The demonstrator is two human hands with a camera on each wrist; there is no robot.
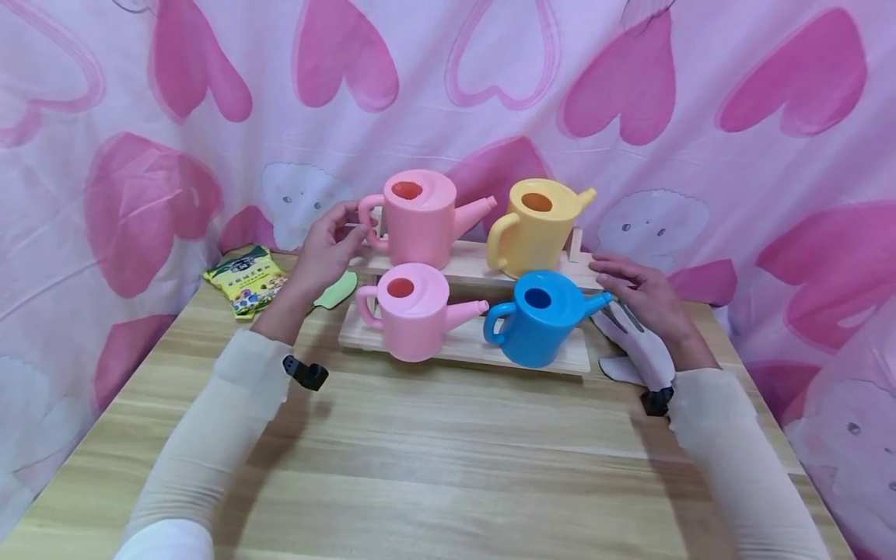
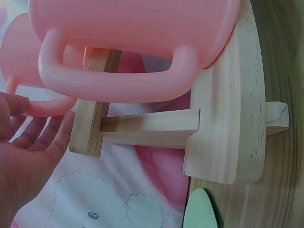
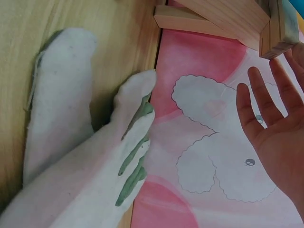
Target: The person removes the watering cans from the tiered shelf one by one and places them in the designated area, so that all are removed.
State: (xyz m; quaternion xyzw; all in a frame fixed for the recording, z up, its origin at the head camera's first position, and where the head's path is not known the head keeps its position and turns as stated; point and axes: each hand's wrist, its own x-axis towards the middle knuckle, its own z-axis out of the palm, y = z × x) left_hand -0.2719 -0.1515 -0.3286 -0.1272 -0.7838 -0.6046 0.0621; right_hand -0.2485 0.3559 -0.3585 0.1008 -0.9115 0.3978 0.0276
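Observation:
A two-step wooden stand [image 1: 467,263] holds toy watering cans. On its upper step are a pink watering can [image 1: 423,233] and a yellow watering can [image 1: 542,237]; a lighter pink watering can [image 1: 414,323] and a blue watering can [image 1: 533,330] occupy the lower step. My left hand [image 1: 327,247] is at the stand's upper left end, its thumb by the upper pink can's handle and its fingers extended toward the wood [image 2: 86,127]. At the upper right end, my right hand [image 1: 645,299] has its fingers outstretched, fingertips at the wood's edge [image 3: 280,28].
A yellow-green printed packet [image 1: 246,284] and a light green flat piece [image 1: 337,291] lie left of the stand. White gloves [image 1: 640,354] with green stripes lie by the right forearm. Behind the wooden table [image 1: 434,459] hangs a pink heart-patterned curtain [image 1: 406,140].

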